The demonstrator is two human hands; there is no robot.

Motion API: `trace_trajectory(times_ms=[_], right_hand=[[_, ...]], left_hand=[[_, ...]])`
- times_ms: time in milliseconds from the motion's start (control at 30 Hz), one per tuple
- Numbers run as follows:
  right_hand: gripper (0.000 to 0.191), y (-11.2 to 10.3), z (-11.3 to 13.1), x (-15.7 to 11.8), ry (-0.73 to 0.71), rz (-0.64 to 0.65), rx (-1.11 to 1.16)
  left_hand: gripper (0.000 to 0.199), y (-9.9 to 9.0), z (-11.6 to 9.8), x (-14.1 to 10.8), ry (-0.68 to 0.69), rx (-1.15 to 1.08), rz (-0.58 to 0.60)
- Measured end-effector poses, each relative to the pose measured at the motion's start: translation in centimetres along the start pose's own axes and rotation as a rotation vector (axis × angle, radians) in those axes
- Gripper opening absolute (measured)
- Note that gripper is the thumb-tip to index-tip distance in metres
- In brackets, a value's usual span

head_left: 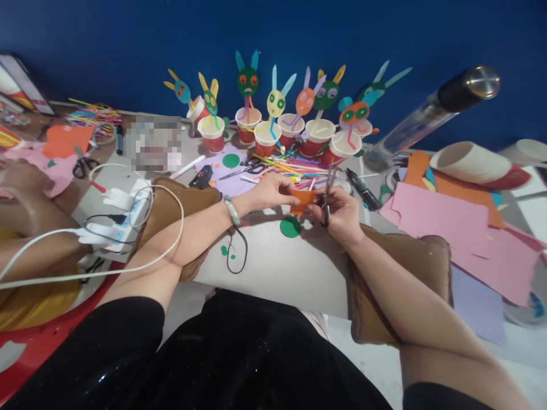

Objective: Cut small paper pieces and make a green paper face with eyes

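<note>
A small piece of orange paper is pinched in the fingers of my left hand, which wears a bangle at the wrist. My right hand is closed around a pair of scissors, blades pointing up and away from me. Its fingertips also touch the right edge of the orange paper. Just below the paper, a green paper circle lies on the white table. Beyond my hands are several colourful straws and another pair of scissors.
Several paper cups with rabbit-eared paper faces line the blue wall. A glass bottle and black marker stand right of them. Pink paper sheets lie right. Brown cushions support my forearms. Left are a power strip and another person's arm.
</note>
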State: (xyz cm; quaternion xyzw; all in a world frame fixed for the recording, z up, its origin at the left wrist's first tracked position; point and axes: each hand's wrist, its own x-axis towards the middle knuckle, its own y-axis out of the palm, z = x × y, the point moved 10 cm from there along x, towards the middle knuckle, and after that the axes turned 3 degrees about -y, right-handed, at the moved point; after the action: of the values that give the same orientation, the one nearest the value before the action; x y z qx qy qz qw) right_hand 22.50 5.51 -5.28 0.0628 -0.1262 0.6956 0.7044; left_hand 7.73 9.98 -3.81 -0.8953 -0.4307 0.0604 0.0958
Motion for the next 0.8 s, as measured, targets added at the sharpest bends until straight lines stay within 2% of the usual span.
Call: trace_trajectory(times_ms=[167, 400, 500, 600, 700, 800], right_hand=[[0.041, -0.1, 0.2, 0.0, 0.01, -0.015, 0.004], [0.033, -1.9, 0.4, 0.1, 0.024, -0.143, -0.043], [0.03, -2.1, 0.2, 0.1, 0.047, -0.15, -0.046], [0.036, -2.0, 0.0, 0.1, 0.067, -0.129, -0.056], [0.045, -1.1, -0.6, 0.1, 0.111, -0.049, -0.006], [0.054, -0.2, -1.1, 0.0, 0.159, 0.024, 0.08]], left_hand=[[0.029, -0.9, -0.2, -0.1, 0.007, -0.074, -0.057], [0.023, -7.3, 0.3, -0.3, -0.079, -0.54, -0.306], [0.018, -8.7, -0.2, -0.4, -0.06, -0.616, -0.345], [0.017, -7.6, 0.5, -0.5, -0.141, -0.579, -0.349], [0.02, -4.4, 1.4, -0.5, -0.207, -0.513, -0.262], [0.022, -1.2, 1.7, -0.6, -0.193, -0.461, -0.168]])
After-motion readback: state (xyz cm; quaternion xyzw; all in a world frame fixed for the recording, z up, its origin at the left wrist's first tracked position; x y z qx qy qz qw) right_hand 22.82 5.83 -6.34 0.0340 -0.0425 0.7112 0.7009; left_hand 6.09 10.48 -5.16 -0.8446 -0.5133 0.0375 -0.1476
